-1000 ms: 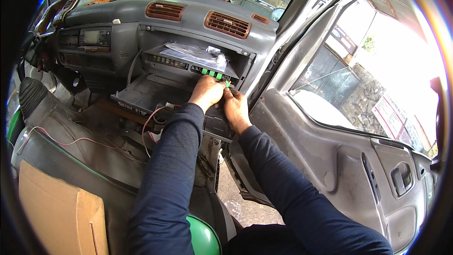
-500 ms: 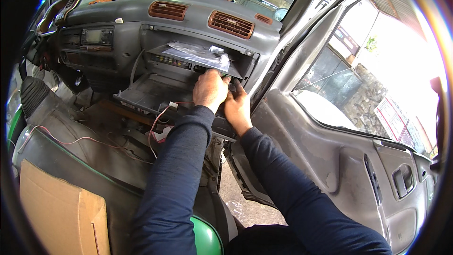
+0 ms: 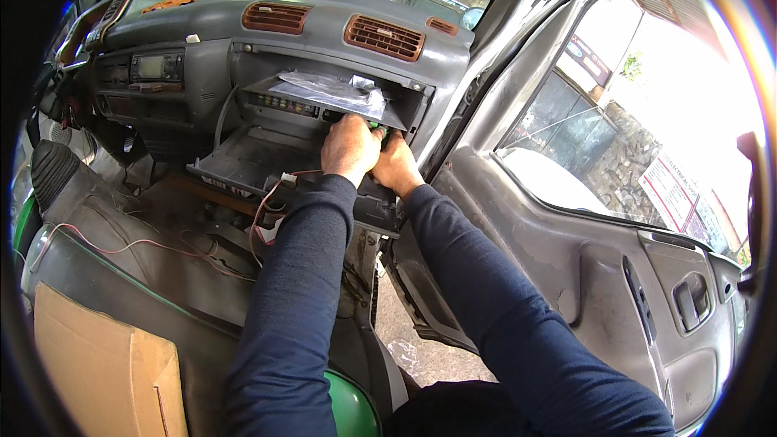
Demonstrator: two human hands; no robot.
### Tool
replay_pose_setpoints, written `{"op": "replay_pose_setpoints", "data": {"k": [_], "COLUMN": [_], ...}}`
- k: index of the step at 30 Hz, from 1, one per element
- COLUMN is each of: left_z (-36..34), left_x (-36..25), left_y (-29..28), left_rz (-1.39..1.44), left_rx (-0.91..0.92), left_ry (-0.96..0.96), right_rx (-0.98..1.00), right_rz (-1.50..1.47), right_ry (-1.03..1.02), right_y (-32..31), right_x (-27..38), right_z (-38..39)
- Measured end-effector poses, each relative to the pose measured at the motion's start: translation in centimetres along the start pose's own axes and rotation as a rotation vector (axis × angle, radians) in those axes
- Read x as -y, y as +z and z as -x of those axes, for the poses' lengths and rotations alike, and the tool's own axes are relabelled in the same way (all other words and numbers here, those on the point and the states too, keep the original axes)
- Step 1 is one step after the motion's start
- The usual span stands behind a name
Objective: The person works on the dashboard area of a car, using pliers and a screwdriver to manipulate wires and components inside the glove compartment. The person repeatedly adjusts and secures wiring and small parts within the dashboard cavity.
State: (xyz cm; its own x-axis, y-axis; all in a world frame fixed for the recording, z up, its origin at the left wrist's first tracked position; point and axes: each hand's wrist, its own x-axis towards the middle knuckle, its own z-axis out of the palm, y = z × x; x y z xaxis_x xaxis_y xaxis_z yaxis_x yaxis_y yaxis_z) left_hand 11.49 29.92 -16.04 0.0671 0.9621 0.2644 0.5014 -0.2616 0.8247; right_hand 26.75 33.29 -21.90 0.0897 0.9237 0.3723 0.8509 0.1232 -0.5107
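Grey and worn, the cab of a vehicle fills the view, with the dashboard (image 3: 324, 48) running across the top and three rust-orange air vents (image 3: 384, 36) set into its upper face. On the person's right the open passenger door (image 3: 615, 275) swings wide, its grey inner panel scuffed, a dark handle recess near its rear edge, and bright daylight and a stone wall beyond the window. Below the dashboard the floor is stripped and dusty. A brown cardboard box (image 3: 105, 364) sits at the lower left corner of the view, and part of a green round thing (image 3: 350, 409) shows between the person's dark blue sleeves.

At the middle of the dashboard the glove compartment cavity (image 3: 340, 113) stands open. A crumpled clear plastic bag (image 3: 332, 91) lies along its upper shelf, and its grey lid (image 3: 243, 166) hangs down flat beneath the opening. Red and white wires (image 3: 271, 202) trail from a small white connector at the lid's front edge down toward the floor.

Both hands work at the right end of the cavity, just under the shelf. The left hand (image 3: 350, 150) has its fingers curled forward into the opening, its grip closed on something I cannot make out. The right hand (image 3: 396, 170) touches it from the right, thumb up, fingers tucked behind; whether its grip is closed I cannot tell. Between and just above the two hands peeks a small bright green plastic piece (image 3: 380, 125), mostly hidden by the fingers, at the right end of the shelf's lower edge.
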Motion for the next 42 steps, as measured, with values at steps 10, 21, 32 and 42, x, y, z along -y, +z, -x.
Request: {"op": "replay_pose_setpoints", "data": {"k": [10, 21, 32, 42], "left_z": [0.9, 1.2, 0.1, -0.3], "left_x": [-0.8, -1.9, 0.3, 0.3], "left_y": [0.2, 1.3, 1.6, 2.3], "left_rz": [-0.067, -0.085, 0.096, 0.216], "left_rx": [-0.035, -0.121, -0.051, -0.010], "left_ry": [-0.010, -0.077, 0.045, -0.042], "right_rx": [-0.121, -0.102, -0.123, -0.164], "right_rz": [-0.198, 0.041, -0.104, 0.037], "right_ry": [-0.062, -0.100, -0.035, -0.173], "right_y": [-0.9, -0.7, -0.8, -0.3], "right_x": [1.9, 1.8, 1.7, 0.7], "right_z": [2.2, 2.6, 2.5, 2.2]}}
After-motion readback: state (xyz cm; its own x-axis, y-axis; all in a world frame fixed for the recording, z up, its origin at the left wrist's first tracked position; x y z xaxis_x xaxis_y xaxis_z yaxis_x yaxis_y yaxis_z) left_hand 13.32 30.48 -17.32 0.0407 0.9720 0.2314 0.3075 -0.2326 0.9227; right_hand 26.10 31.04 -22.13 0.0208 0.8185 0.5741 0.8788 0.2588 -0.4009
